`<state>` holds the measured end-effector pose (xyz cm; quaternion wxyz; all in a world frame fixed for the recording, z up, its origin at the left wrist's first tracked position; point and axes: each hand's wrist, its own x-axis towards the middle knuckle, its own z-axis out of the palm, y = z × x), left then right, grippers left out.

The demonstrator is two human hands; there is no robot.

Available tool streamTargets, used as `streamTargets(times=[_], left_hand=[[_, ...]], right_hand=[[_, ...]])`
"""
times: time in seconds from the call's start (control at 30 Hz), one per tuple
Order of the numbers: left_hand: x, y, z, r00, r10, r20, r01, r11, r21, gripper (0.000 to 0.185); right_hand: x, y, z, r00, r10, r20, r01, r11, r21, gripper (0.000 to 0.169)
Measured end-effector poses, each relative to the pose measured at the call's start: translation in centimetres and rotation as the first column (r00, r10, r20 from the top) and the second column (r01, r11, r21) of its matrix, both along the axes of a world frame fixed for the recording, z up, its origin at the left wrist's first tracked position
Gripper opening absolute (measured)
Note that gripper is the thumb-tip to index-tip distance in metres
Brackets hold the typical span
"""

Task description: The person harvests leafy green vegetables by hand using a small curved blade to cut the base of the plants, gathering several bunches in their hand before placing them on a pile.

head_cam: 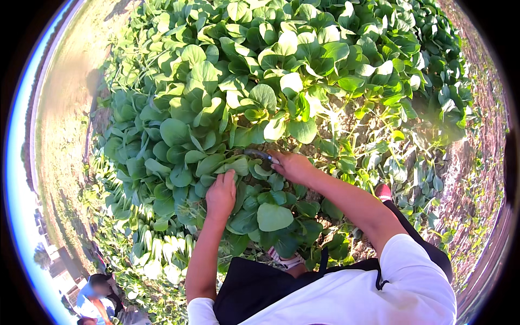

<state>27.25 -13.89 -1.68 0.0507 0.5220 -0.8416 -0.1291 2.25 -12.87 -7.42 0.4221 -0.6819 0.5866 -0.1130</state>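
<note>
Broad-leaved green plants that look like pak choi [174, 132] stand densely in front of me. My left hand [221, 194] has its fingers curled into the leaves of one plant [233, 165]; the fingertips are partly hidden by foliage. My right hand [293, 165] grips the handle of a small sickle [276, 159] just to the right of that plant. Its dark curved blade [255, 153] points left, low among the stems, and the tip is lost under leaves. Below my hands, more large leaves [274, 217] spread near my feet.
Pale-stemmed plants [164, 245] lie in a row at lower left. Another person [95, 298] is low to the ground beyond them. Loose leaves and bare soil [345, 122] show to the right. My shoe [383, 191] stands among scattered leaves.
</note>
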Motion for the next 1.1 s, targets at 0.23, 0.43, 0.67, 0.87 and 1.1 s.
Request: streamTargets(times=[0.23,0.43,0.67,0.87,1.1], left_hand=[[0.0,-0.7,-0.3,0.993,0.118,0.027,-0.12,0.991,0.056,0.052],[1.0,0.9,1.5,0.908,0.35,-0.232,-0.295,0.925,0.24,0.055],[0.6,1.8,6.8,0.569,0.589,-0.574,-0.224,0.783,0.581,0.033],[-3.8,1.2,9.2,0.768,0.34,-0.543,0.003,0.846,0.534,0.03],[-12.3,0.0,14.9,0.961,-0.276,-0.015,0.269,0.946,-0.178,0.08]], right_hand=[[0.3,-1.3,1.4,0.984,0.135,-0.115,-0.13,0.99,0.053,0.047],[-0.4,0.6,1.3,0.993,0.084,-0.083,-0.09,0.994,-0.068,0.045],[-2.0,2.4,5.2,0.716,-0.468,0.517,0.327,0.88,0.344,0.046],[-2.5,2.3,11.4,0.606,-0.409,0.682,0.336,0.909,0.247,0.03],[-4.5,4.2,11.0,0.764,-0.382,0.52,0.515,0.846,-0.136,0.028]])
